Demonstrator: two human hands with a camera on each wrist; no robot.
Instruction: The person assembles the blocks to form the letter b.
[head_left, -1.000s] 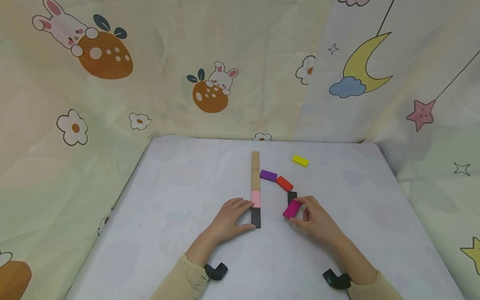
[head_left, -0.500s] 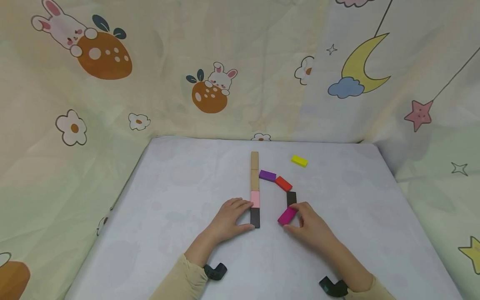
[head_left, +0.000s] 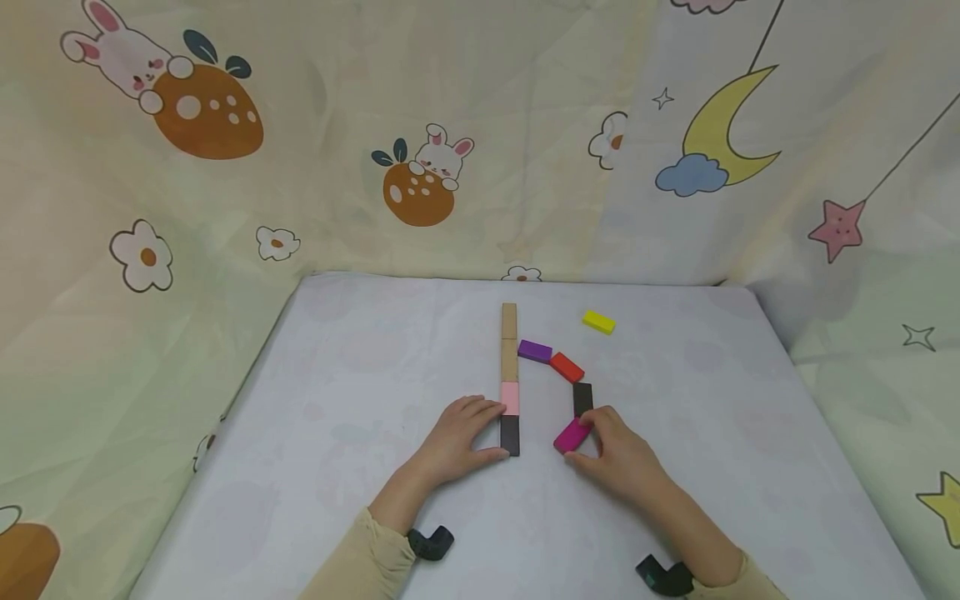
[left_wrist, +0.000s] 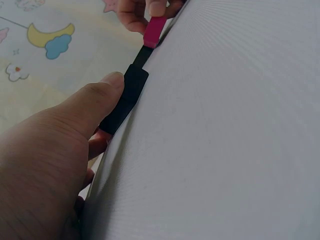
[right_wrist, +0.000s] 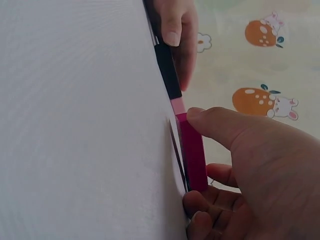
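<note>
Near the front middle of the tabletop (head_left: 360,367) lies a magenta block (head_left: 572,435), set at a slant just below a short black block (head_left: 582,397); whether the two touch is hard to tell from the head view. The right hand (head_left: 618,458) has its grip on the magenta block, thumb along one long side and fingertips (right_wrist: 200,202) curled at the other. To its left runs a straight column of blocks: two tan blocks (head_left: 510,342), a pink block (head_left: 511,397) and a long black block (head_left: 510,435), end to end. The left hand (head_left: 457,442) rests against that column, thumb (left_wrist: 95,97) pressed to the long black block's side, fingers at the pink one, closed round nothing. A purple block (head_left: 535,351) and a red block (head_left: 567,367) arc from the column toward the short black block. A yellow block (head_left: 599,322) lies apart, farther back.
</note>
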